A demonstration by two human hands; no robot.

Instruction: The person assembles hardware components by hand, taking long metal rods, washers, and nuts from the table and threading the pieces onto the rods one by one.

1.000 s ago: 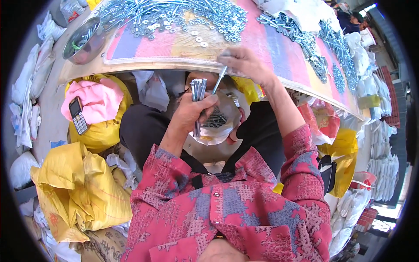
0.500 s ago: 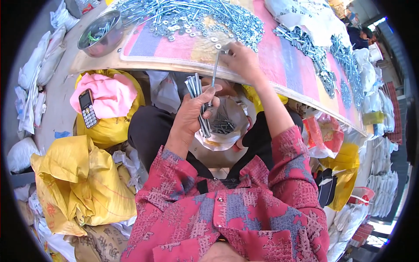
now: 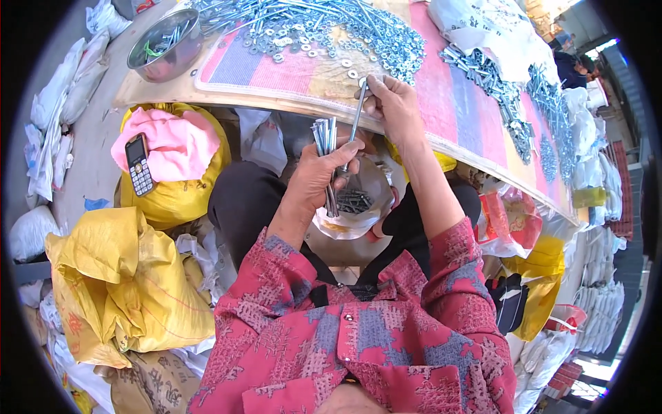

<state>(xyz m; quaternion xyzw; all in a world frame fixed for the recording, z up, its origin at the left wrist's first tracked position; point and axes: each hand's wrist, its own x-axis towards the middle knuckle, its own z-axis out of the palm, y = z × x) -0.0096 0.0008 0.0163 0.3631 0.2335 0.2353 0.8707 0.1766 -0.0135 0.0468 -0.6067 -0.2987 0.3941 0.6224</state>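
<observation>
My left hand point(image 3: 312, 172) is closed around a bundle of long silvery bolts point(image 3: 323, 136). Between its thumb and fingers it also keeps one single bolt point(image 3: 354, 123) raised apart from the bundle, slanting up to the right. At that bolt's upper end, by the table's front edge, my right hand point(image 3: 398, 107) pinches with thumb and forefinger. A small washer point(image 3: 363, 81) shows at this tip; the fingers partly hide how it sits there. Beyond the fingertips, loose flat washers point(image 3: 352, 74) lie on the striped cloth point(image 3: 258, 72).
Long bolts and washers are heaped point(image 3: 303, 24) along the table's far side. A steel bowl point(image 3: 165, 69) stands left. A lined container point(image 3: 376, 200) with dark metal pieces sits between my knees. A phone point(image 3: 138, 165) rests on a pink cloth point(image 3: 179, 145). Yellow sacks point(image 3: 131, 290) crowd the left.
My right hand has turned more upright and shifted right, its fingers now pinching the single bolt's top. My left hand has moved slightly right with the bundle.
</observation>
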